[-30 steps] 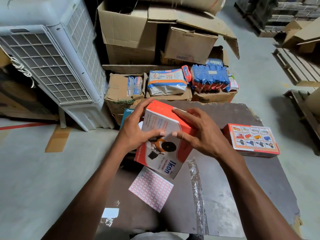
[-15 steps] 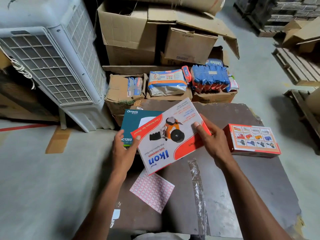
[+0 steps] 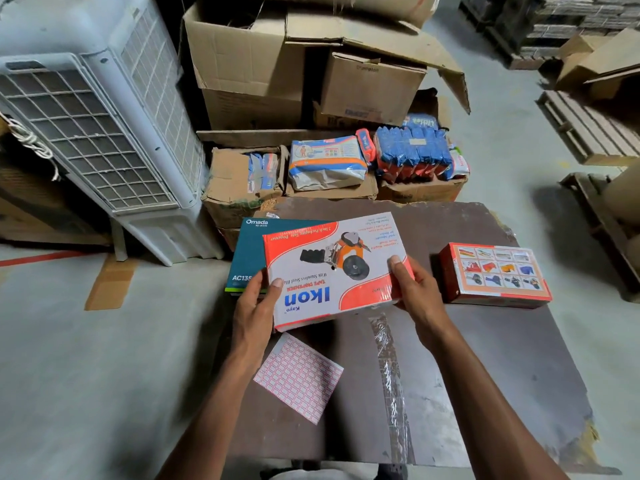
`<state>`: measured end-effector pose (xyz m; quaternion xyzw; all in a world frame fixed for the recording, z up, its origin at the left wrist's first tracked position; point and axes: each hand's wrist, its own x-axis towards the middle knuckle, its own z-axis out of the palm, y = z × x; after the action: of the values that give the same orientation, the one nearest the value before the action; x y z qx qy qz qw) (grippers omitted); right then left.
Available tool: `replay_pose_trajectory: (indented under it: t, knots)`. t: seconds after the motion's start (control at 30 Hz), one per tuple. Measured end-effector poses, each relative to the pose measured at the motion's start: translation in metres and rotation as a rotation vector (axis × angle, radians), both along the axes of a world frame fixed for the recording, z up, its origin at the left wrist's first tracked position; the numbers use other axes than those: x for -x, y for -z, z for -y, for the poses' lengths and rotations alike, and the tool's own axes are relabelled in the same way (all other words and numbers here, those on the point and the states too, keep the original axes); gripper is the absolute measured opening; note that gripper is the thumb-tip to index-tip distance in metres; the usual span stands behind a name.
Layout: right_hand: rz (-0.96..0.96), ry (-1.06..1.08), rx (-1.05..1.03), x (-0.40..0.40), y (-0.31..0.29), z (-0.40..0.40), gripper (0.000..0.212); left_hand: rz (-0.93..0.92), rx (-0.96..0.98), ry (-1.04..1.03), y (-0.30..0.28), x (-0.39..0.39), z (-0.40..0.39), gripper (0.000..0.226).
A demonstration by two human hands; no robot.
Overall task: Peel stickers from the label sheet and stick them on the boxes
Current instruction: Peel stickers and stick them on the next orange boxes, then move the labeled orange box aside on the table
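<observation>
Both hands hold the red-and-white Ikon tape dispenser box [image 3: 334, 268] face up over the dark board table [image 3: 502, 358]: the left hand [image 3: 254, 311] clamps its near left corner with the thumb on top, and the right hand [image 3: 417, 294] clamps its right edge the same way. The box partly covers a teal Omada box [image 3: 249, 252] lying behind it at the table's left edge. The label sheet [image 3: 299, 377] of small red-bordered stickers lies flat on the table just below the left hand, and a red box printed with small pictures [image 3: 495, 273] sits apart to the right.
</observation>
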<state>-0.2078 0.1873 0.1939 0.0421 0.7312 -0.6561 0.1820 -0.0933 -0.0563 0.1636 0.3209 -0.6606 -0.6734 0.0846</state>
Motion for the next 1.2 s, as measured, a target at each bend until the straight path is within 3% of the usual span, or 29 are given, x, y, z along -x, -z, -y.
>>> replay_pose_trajectory:
  t: [0.3, 0.43, 0.57, 0.87, 1.03, 1.2]
  knots:
    - [0.008, -0.001, -0.062, 0.002, 0.010, -0.043, 0.037, 0.011, 0.066, 0.042, 0.000, 0.026, -0.039, 0.016]
    - [0.011, 0.097, -0.094, 0.012, 0.012, -0.079, 0.052, -0.035, 0.077, 0.045, -0.001, 0.047, -0.075, 0.028]
    - [0.033, 0.180, -0.123, 0.030, 0.020, -0.136, 0.049, -0.069, 0.033, 0.118, -0.001, 0.079, -0.128, 0.026]
    - [0.050, 0.314, -0.221, 0.114, 0.058, -0.288, 0.038, -0.019, 0.040, 0.386, 0.029, 0.173, -0.263, 0.049]
    - [0.027, 0.305, -0.265, 0.156, 0.082, -0.330, 0.047, 0.067, -0.056, 0.378, 0.062, 0.223, -0.312, 0.051]
    - [0.077, 0.263, -0.278, 0.196, 0.111, -0.356, 0.043, 0.128, -0.072, 0.328, 0.085, 0.258, -0.339, 0.050]
